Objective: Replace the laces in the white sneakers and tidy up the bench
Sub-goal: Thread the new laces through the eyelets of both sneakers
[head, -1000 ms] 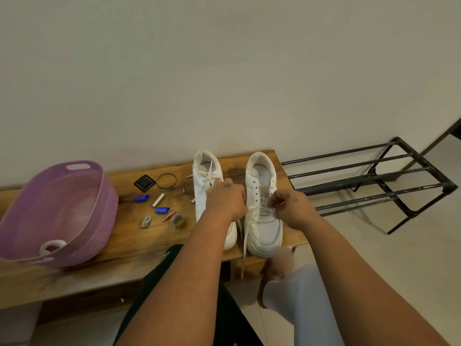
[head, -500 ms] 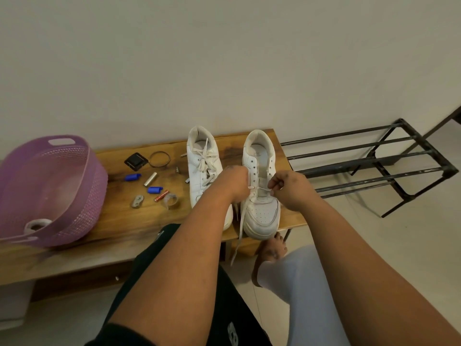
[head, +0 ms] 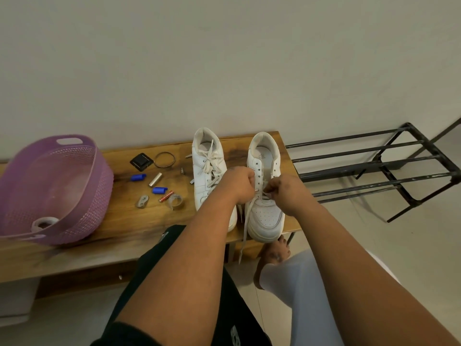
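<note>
Two white sneakers stand side by side on the wooden bench (head: 119,228), toes toward me. The left sneaker (head: 208,168) has a loose lace threaded across it. The right sneaker (head: 264,216) has most eyelets bare; a white lace (head: 245,228) runs through its lowest eyelets and one end hangs over the bench edge. My left hand (head: 240,183) pinches the lace at the sneaker's left eyelet row, its metal tip showing. My right hand (head: 284,191) pinches the other lace end over the tongue.
A purple plastic basket (head: 82,186) with a tape roll (head: 43,223) inside sits on the bench's left. Small items lie between: a black square (head: 141,161), a bracelet (head: 164,159), blue caps (head: 138,177), batteries (head: 155,180), clear tape (head: 176,201). A black metal rack (head: 374,168) stands right.
The camera view has shifted slightly. My hands stay on the right sneaker's lace, now closer together over the lower eyelets.
</note>
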